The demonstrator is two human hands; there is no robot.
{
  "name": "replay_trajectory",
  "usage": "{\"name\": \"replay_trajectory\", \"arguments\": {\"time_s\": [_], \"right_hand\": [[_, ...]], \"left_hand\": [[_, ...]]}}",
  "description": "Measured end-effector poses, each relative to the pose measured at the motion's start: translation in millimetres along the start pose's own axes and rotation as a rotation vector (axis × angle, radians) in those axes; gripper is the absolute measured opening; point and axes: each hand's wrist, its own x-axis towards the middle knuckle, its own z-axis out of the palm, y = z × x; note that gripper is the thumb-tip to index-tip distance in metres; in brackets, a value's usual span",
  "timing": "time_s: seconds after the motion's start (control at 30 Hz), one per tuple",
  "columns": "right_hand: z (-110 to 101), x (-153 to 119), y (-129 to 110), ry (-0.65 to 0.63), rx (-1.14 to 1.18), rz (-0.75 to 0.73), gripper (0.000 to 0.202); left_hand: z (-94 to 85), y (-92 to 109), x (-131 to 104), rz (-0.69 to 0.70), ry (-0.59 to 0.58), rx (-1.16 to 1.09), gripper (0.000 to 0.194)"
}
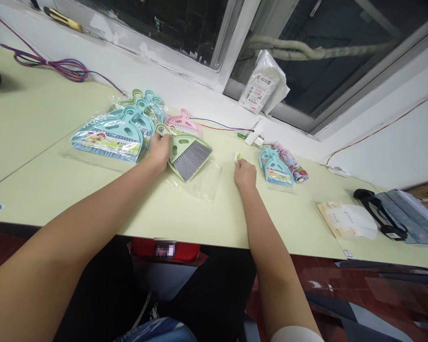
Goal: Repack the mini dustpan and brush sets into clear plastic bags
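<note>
Left hand [160,151] closed round the handle end of a green dustpan set [179,148], brush clipped in the pan, grey bristles [191,161] facing up. Handle looks like the natural grip spot; holding there leaves the pan and bristles uncovered. Set sits center of the table, tilted, wide end toward the right. Can't tell if it rests on the table or is lifted slightly.

Clear plastic bag [210,183] lies flat, partly under the set; probably its wrapper. Right hand [245,172] near table middle, apart from the set, fingertips pinched narrow on a small white-and-green label [238,156]. Small piece, so a fingertip pinch seems enough; print not readable.

Far left of the left hand: blue dustpan sets [109,127] in clear wrap, overlapping, perhaps bunched to save room. Pink dustpan set [183,122] just behind the green one. Small blue dustpan set [278,170] right of the right hand, beside a floral bundle [295,166].

Surface: pale yellow-green table [189,216], seam on the left. Tissue pack [347,220], black strap-like item [380,213] and blue boxes [410,216] at right. Coiled cable [66,69] far left; thin wires run along the far side.

Room: white wall, dark windows, yellow-handled screwdriver [62,18] on the sill, white package [259,88] leaning at the window. Reddish floor [328,280] near right, red object [187,251] under the near edge, unclear what.
</note>
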Motion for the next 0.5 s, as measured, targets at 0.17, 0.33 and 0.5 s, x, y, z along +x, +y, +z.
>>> {"name": "replay_trajectory", "arguments": {"time_s": [0.17, 0.33, 0.5], "right_hand": [[-4.1, -3.2, -9.9, 0.339, 0.230, -0.109, 0.043], [0.3, -12.8, -27.6, 0.476, 0.438, -0.301, 0.045], [-0.9, -26.1, -42.5, 0.534, 0.561, -0.405, 0.042]], "left_hand": [[2.6, 0.8, -4.4, 0.009, -0.055, -0.009, 0.025], [12.1, 1.8, -20.9, -0.059, -0.203, -0.066, 0.027], [20.0, 1.3, -35.6, -0.113, -0.328, -0.092, 0.025]]}}
